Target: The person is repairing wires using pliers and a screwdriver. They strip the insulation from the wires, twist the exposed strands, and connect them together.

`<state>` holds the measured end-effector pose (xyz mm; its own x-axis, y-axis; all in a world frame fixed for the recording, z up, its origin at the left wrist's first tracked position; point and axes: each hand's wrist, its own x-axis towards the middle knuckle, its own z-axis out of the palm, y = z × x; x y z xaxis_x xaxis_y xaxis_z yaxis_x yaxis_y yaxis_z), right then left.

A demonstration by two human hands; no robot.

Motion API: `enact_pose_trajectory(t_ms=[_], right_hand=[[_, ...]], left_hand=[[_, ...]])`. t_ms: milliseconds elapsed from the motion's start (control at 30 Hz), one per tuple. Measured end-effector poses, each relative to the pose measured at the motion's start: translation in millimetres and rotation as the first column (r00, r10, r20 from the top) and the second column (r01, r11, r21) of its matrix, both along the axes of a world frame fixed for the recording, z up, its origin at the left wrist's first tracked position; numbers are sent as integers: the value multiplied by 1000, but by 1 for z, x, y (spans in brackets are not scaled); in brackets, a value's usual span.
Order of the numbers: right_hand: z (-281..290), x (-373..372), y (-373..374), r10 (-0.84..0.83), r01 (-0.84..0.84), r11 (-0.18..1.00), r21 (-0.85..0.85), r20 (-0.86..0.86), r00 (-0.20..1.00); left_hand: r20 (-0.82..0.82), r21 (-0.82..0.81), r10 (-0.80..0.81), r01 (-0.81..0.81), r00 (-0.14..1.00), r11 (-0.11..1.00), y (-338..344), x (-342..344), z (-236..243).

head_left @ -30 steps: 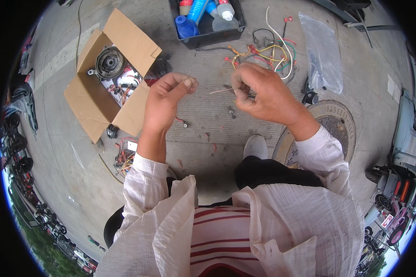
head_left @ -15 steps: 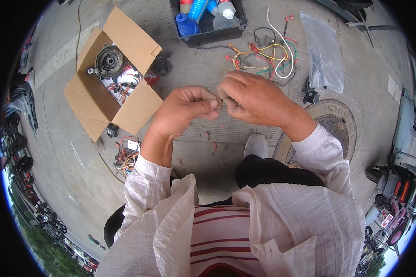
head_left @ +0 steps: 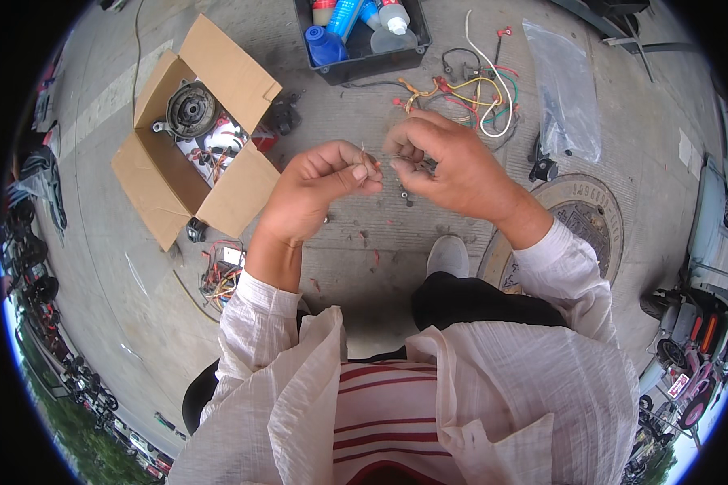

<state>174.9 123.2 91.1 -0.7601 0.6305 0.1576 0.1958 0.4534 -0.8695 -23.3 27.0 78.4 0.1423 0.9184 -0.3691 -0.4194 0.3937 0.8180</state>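
In front of me my left hand [head_left: 332, 182] is closed in a pinch, thumb against forefinger. A thin wire strand with a small orange tip [head_left: 377, 165] shows at its fingertips; the rest is hidden by the fingers. Just to its right, a small gap away, my right hand [head_left: 453, 166] has its fingers curled toward the thumb. Something dark shows in its curl, too small to name. A small ring-shaped metal piece [head_left: 404, 195] shows below the right hand. Beyond that hand lies a tangle of coloured wires [head_left: 497, 89] with red-capped terminals.
At the left stands an open cardboard box [head_left: 239, 198] holding a round metal motor part [head_left: 192, 108] and wires. A black bin [head_left: 364, 69] of bottles is ahead. A clear plastic bag [head_left: 570, 105], a manhole cover [head_left: 598, 210] and another wire bundle [head_left: 222, 279] lie around me.
My hands, which were touching at the fingertips, are now slightly apart. The right hand's fingers have loosened a little, and a strand with an orange tip has come into view at my left fingertips.
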Motion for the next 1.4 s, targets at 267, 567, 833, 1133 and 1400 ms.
enact_pose_trajectory(t_ms=[267, 567, 833, 1133, 1400], right_hand=[[6, -1, -1, 33, -35, 999, 25, 69, 997], [1, -3, -2, 1, -1, 989, 146, -1, 1000], [7, -2, -1, -166, 169, 985, 46, -54, 985], [3, -3, 0, -35, 50, 963, 265, -61, 998], [-4, -8, -4, -18, 38, 907, 420, -52, 998]], left_hand=[[-24, 1, -8, 8, 1000, 1000, 0, 1, 2], [-13, -1, -17, 17, 1000, 1000, 1, 3, 3], [11, -15, 0, 0, 1000, 1000, 1, -2, 3], [93, -234, 76, -53, 993, 971, 4, -3, -1], [130, -250, 16, 17, 991, 968, 1, 2, 3]])
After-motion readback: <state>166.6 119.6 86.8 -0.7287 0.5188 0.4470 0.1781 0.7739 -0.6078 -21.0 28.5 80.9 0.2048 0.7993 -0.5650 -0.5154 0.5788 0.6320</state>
